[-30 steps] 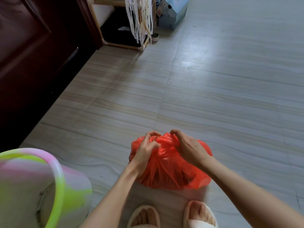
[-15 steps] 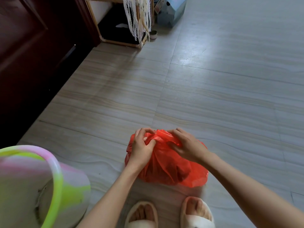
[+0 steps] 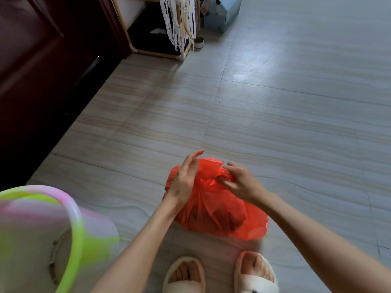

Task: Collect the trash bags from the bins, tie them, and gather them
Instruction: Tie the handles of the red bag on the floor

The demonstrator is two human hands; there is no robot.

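bin (image 3: 69,218): left of the hands, blurred, cut by left and bottom edges | bag (image 3: 213,210): contents unreadable; neck hidden under right hand (image 3: 241,182) | slippers (image 3: 220,273): below the hands, heels cut off | box (image 3: 222,13): far beyond the hands, top cropped

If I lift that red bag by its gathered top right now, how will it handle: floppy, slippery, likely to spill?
The red bag is thin, crinkled film, so it will probably sag and swing rather than keep shape. Its bulging lower part suggests some weight inside, though how much is unclear. Only the right hand pinches the neck; the left hand lies open against it, so the glossy top may slip from the grip.
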